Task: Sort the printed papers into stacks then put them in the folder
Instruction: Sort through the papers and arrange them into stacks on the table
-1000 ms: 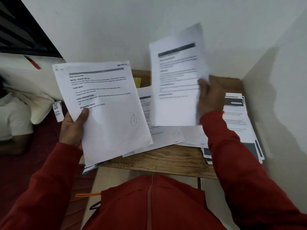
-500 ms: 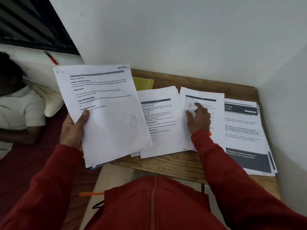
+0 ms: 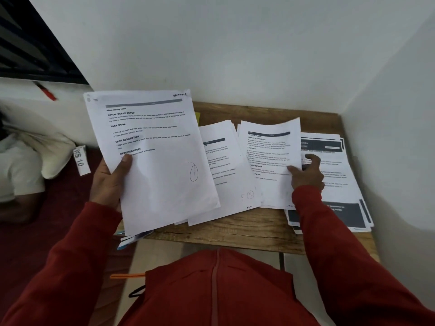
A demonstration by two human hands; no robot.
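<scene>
The left hand [image 3: 110, 182] grips the unsorted sheaf [image 3: 150, 156] above the table's [image 3: 235, 231] left edge. The right hand [image 3: 306, 175], which just laid a page down, now pinches the middle stack [image 3: 270, 161], squaring it; sorting continues.

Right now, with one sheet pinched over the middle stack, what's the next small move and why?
Probably let the right hand release the sheet flat onto the middle stack: its top edge curls above the pile. Then reach for the bundle the left hand holds, which is unsorted.
</scene>
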